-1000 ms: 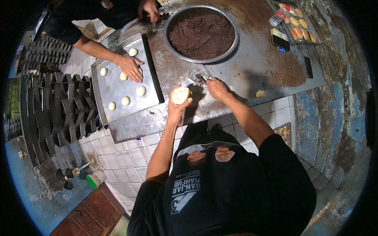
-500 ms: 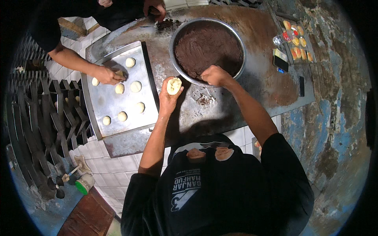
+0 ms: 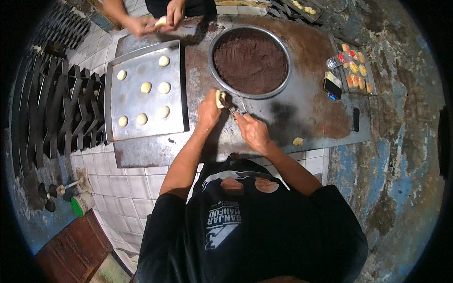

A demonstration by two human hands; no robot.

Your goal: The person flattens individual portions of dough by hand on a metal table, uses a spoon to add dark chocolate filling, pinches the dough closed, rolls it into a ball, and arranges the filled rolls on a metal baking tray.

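Note:
A piece of pale dough (image 3: 219,98) is gripped in my left hand (image 3: 209,111), just below the near left side of the metal bowl (image 3: 255,95). Dark brown filling (image 3: 226,100) lies against the dough's inner side. My right hand (image 3: 254,133) is closed on the handle of a slim metal spatula (image 3: 231,109), whose tip touches the filling and is partly hidden by it. More of the brown paste (image 3: 250,61) covers the bowl's inside. To the left, a metal tray (image 3: 130,101) carries several round dough balls (image 3: 164,87).
Across the table a co-worker's hands (image 3: 160,23) hold a dough piece. At the right are a tray of baked buns (image 3: 355,68), a plastic bottle (image 3: 334,62) and two phones (image 3: 356,119). A dough scrap (image 3: 297,141) lies near the front edge. Black racks (image 3: 71,104) stand left.
My right hand has come out of the bowl, bringing filling on the spatula to the dough in my left hand. The co-worker's hand has left the tray.

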